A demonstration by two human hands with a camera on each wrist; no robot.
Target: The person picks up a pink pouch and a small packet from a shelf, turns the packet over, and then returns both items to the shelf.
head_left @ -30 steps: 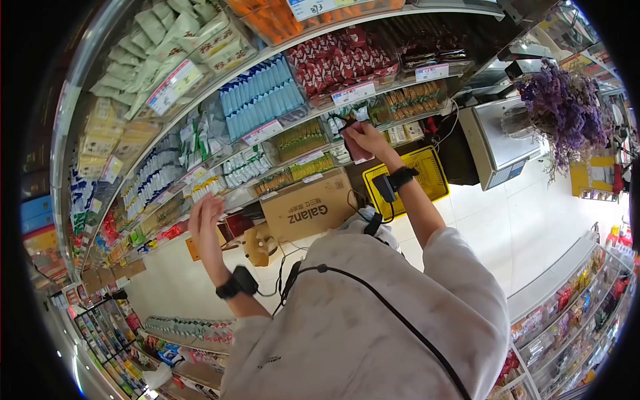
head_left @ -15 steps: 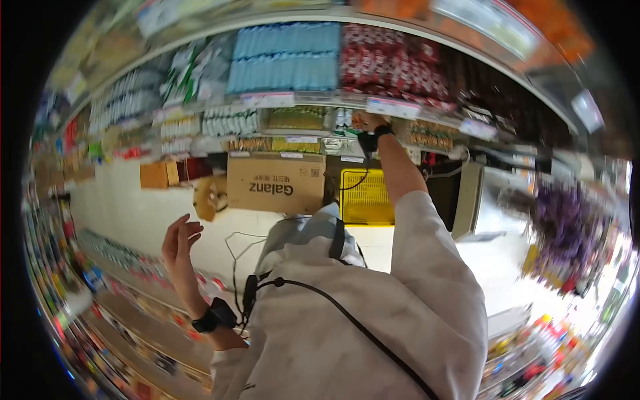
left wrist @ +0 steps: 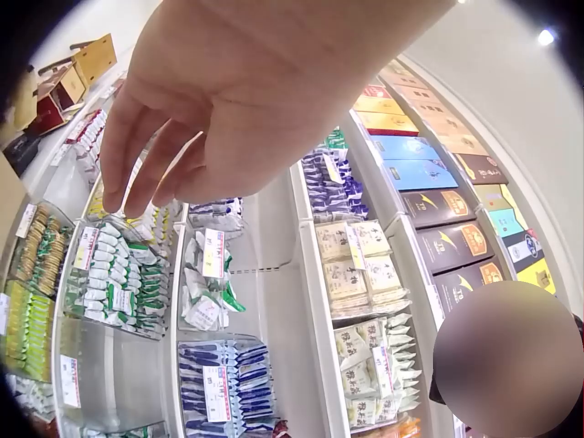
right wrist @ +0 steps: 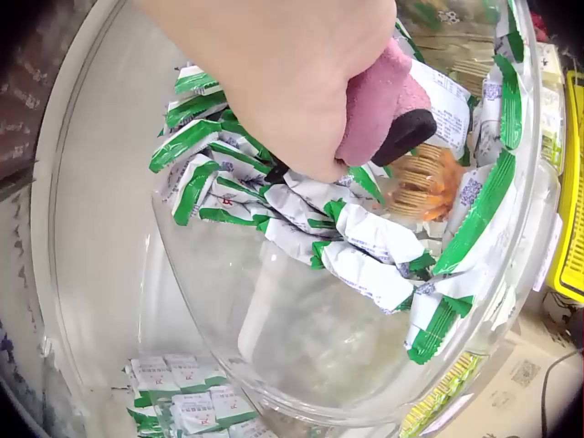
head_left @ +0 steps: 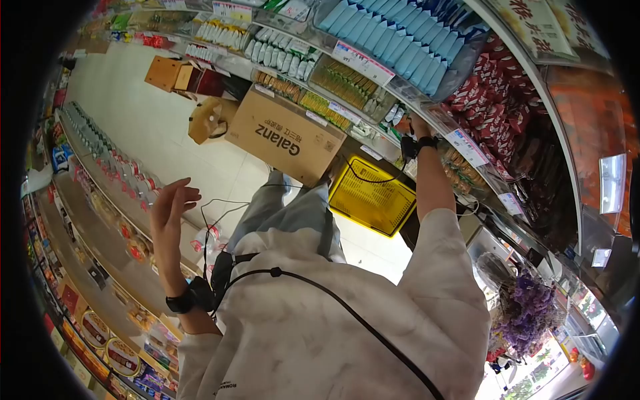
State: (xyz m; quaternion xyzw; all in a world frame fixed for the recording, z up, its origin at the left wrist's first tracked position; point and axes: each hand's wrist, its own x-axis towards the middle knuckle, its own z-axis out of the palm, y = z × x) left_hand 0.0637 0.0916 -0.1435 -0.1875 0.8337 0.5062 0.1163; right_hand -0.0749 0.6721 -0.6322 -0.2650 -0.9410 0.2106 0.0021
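My right hand (right wrist: pixel 301 82) reaches into a clear plastic shelf bin (right wrist: pixel 109 228) and grips a pink cloth (right wrist: pixel 379 109) with a black piece (right wrist: pixel 406 135) under it. The cloth sits against a heap of green-and-white wrapped snack packets (right wrist: pixel 365 246). In the head view the right hand (head_left: pixel 415 127) is at the shelf edge, arm stretched out, a black wrist strap on it. My left hand (head_left: pixel 172 200) is raised in the aisle with fingers loosely spread and holds nothing. From the left wrist view, the left hand (left wrist: pixel 210 109) hangs in front of shelves of packets.
A Galanz cardboard box (head_left: pixel 283 137) and a yellow basket (head_left: pixel 373 197) stand on the floor below the shelf. Blue packs (head_left: pixel 407 40) and red packs (head_left: pixel 493 100) fill higher bins. Another shelf row (head_left: pixel 100 173) runs on the left. Purple dried flowers (head_left: pixel 527 310) stand at the right.
The head view has swung round. My right hand with the pink cloth has gone from in front of the shelf into the clear bin. The left hand stays raised and open.
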